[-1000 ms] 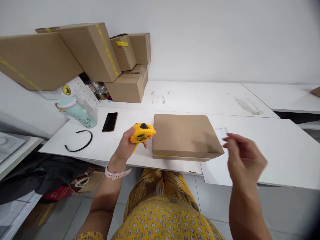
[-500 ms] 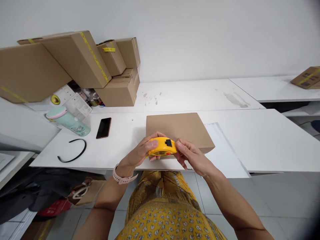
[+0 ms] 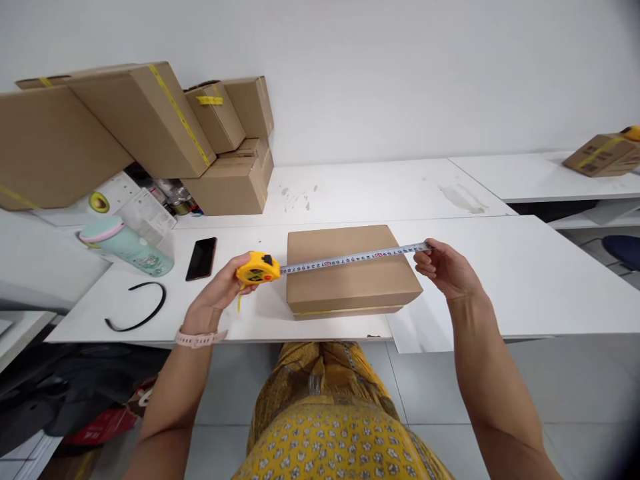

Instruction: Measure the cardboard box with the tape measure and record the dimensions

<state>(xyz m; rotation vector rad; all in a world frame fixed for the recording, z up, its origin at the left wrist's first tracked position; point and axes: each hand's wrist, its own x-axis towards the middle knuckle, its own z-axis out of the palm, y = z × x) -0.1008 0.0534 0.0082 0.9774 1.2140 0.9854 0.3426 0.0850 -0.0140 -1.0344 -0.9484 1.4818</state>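
Note:
My left hand [image 3: 224, 283] is closed around the yellow case of a tape measure [image 3: 257, 268], left of a brown cardboard box [image 3: 345, 287]. Out of the case runs the silver measuring blade [image 3: 350, 259], stretched across above the box top. Its free end is pinched between the fingers of my right hand [image 3: 447, 267], just past the box's right side. A thin yellow strap hangs below the case. Whether the blade touches the cardboard I cannot tell. The box lies flat near the table's front edge, with yellow tape along its front side.
A white sheet [image 3: 415, 330] lies partly under the box and hangs over the edge. On the left are a phone [image 3: 201, 259], a black headband [image 3: 137, 307], a mint tumbler [image 3: 127, 245] and stacked cartons [image 3: 225, 190]. Another carton [image 3: 603, 155] sits far right.
My hands have moved apart, left hand leftward with the case, right hand rightward with the blade's end. The blade is now drawn out over the box.

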